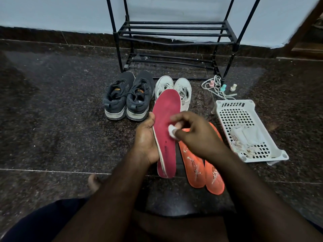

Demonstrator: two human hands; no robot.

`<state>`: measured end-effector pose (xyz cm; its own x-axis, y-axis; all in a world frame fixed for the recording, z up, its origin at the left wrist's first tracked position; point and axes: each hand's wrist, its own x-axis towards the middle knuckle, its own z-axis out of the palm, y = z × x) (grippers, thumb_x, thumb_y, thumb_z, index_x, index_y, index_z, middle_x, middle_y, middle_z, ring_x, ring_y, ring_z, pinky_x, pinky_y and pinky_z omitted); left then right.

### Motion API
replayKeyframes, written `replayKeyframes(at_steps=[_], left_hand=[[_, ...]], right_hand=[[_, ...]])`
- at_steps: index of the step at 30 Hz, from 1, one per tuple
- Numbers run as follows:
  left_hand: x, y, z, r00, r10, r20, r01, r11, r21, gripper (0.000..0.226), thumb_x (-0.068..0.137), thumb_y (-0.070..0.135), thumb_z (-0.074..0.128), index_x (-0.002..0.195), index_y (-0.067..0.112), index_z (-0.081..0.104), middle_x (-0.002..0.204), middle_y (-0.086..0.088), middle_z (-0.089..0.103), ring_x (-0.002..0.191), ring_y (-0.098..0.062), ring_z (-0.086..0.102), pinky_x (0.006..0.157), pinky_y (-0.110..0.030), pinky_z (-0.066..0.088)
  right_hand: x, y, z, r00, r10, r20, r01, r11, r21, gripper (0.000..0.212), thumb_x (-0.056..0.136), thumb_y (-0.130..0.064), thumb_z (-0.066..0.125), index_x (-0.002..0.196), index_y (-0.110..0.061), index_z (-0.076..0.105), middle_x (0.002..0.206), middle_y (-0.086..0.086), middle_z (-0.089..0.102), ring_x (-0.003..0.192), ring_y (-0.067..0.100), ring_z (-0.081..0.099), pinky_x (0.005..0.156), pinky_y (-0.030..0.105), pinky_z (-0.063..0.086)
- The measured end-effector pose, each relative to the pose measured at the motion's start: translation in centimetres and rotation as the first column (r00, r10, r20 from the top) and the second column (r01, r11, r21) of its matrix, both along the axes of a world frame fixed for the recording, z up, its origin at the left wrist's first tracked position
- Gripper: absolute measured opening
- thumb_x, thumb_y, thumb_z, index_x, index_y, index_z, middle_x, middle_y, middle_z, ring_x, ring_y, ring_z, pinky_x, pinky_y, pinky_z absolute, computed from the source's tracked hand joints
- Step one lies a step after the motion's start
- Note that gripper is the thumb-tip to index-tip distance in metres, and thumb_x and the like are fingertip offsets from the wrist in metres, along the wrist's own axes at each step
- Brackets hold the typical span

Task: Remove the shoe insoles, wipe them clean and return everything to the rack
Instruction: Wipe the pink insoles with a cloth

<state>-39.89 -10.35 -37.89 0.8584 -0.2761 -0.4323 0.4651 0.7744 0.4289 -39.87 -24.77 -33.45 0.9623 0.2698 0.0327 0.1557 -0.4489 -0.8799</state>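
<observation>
Seated on a dark speckled floor, mid-clean: red insole [167, 126] held up at frame centre, long axis running from toe at upper centre down to heel at lower centre, tilted slightly. Gripped along its left edge by the left hand [146, 138], thumb curled over the rim, fingers hidden behind. Pressed against its face just right of the midline, a small white wipe [171, 131] pinched tight in the fingertips of the right hand [194, 132], which comes in from the right. Most of the sole's length above and below the wipe yet to be covered, judging by position. Two orange insoles [202, 165] flat on the floor, lower right of centre. Grey shoes [127, 96] and white shoes [174, 89] lined up beyond; black rack [174, 34] at top centre, bare of shoes. White basket [248, 130] at right.
</observation>
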Motion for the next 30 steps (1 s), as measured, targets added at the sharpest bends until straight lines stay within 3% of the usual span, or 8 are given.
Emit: replayKeyframes(at_steps=[2, 4, 8, 11, 15, 21, 25, 30], left_hand=[[-0.1, 0.0, 0.1, 1.000, 0.006, 0.015, -0.006, 1.000, -0.009, 0.069, 0.103, 0.059, 0.028, 0.126, 0.004, 0.062, 0.113, -0.020, 0.071, 0.099, -0.033, 0.070, 0.091, -0.047, 0.053], [-0.2, 0.0, 0.2, 1.000, 0.003, 0.026, -0.003, 1.000, -0.010, 0.068, 0.103, 0.059, 0.029, 0.130, 0.005, 0.061, 0.119, -0.018, 0.070, 0.103, -0.033, 0.069, 0.090, -0.048, 0.052], [-0.1, -0.3, -0.1, 1.000, -0.002, 0.013, 0.002, 1.000, -0.001, 0.068, 0.101, 0.060, 0.032, 0.137, 0.008, 0.057, 0.122, -0.015, 0.068, 0.105, -0.030, 0.067, 0.091, -0.050, 0.051], [-0.1, -0.4, -0.2, 1.000, 0.008, 0.007, -0.008, 1.000, -0.029, 0.067, 0.102, 0.058, 0.033, 0.139, 0.008, 0.056, 0.120, -0.014, 0.068, 0.105, -0.028, 0.066, 0.087, -0.047, 0.056], [-0.4, -0.7, 0.2, 1.000, 0.010, -0.002, -0.010, 0.999, 0.034, 0.063, 0.103, 0.056, 0.032, 0.119, 0.005, 0.066, 0.104, -0.015, 0.074, 0.095, -0.028, 0.070, 0.084, -0.041, 0.058], [-0.6, -0.9, 0.5, 0.999, 0.022, -0.024, -0.020, 0.995, 0.093, 0.064, 0.103, 0.055, 0.031, 0.109, 0.002, 0.066, 0.091, -0.017, 0.074, 0.078, -0.029, 0.073, 0.082, -0.041, 0.055], [-0.7, -0.9, 1.0, 0.999, 0.042, -0.024, -0.039, 0.993, 0.111, 0.061, 0.104, 0.053, 0.033, 0.107, 0.002, 0.067, 0.083, -0.016, 0.075, 0.069, -0.027, 0.073, 0.065, -0.036, 0.061], [-0.9, -0.9, 1.2, 0.999, 0.018, -0.045, -0.012, 0.991, 0.134, 0.062, 0.103, 0.054, 0.033, 0.111, 0.002, 0.066, 0.088, -0.016, 0.074, 0.076, -0.028, 0.073, 0.079, -0.039, 0.056]], right_hand=[[0.5, -0.9, 0.5, 0.998, -0.054, -0.018, 0.056, 0.989, 0.137, 0.031, 0.080, -0.013, 0.068, 0.101, -0.035, 0.066, 0.081, -0.002, 0.060, 0.076, 0.035, 0.064, 0.073, 0.051, 0.058], [0.7, -1.2, 0.8, 0.997, -0.060, -0.053, 0.068, 0.983, 0.169, 0.034, 0.081, -0.007, 0.072, 0.106, -0.030, 0.068, 0.093, 0.000, 0.067, 0.078, 0.024, 0.069, 0.070, 0.045, 0.061], [0.7, -1.0, 0.4, 0.968, -0.108, 0.228, 0.142, 0.980, -0.138, 0.023, 0.080, -0.013, 0.079, 0.103, -0.017, 0.076, 0.100, -0.006, 0.070, 0.084, 0.003, 0.066, 0.083, 0.029, 0.055], [0.6, -0.2, 0.3, 0.911, -0.058, 0.409, 0.171, 0.955, -0.244, 0.015, 0.086, -0.006, 0.071, 0.101, -0.005, 0.074, 0.102, 0.003, 0.064, 0.078, 0.011, 0.061, 0.078, 0.009, 0.046], [0.8, 0.4, -1.0, 0.905, 0.105, 0.412, 0.101, 0.888, -0.449, 0.021, 0.086, -0.003, 0.059, 0.102, -0.003, 0.072, 0.099, 0.011, 0.062, 0.087, 0.030, 0.063, 0.078, 0.040, 0.055], [0.4, 0.6, -1.6, 0.943, 0.104, 0.317, 0.074, 0.862, -0.502, 0.022, 0.079, -0.015, 0.059, 0.090, -0.016, 0.077, 0.087, 0.006, 0.072, 0.084, 0.029, 0.067, 0.076, 0.041, 0.054], [0.8, -0.1, -1.1, 0.915, -0.048, 0.401, 0.195, 0.922, -0.334, 0.015, 0.083, -0.008, 0.063, 0.089, -0.012, 0.076, 0.087, 0.005, 0.073, 0.084, 0.023, 0.067, 0.078, 0.036, 0.053], [0.8, 0.4, -1.5, 0.920, -0.013, 0.391, 0.183, 0.897, -0.402, 0.010, 0.084, -0.010, 0.065, 0.088, -0.013, 0.073, 0.085, 0.004, 0.072, 0.083, 0.024, 0.066, 0.076, 0.035, 0.050]])
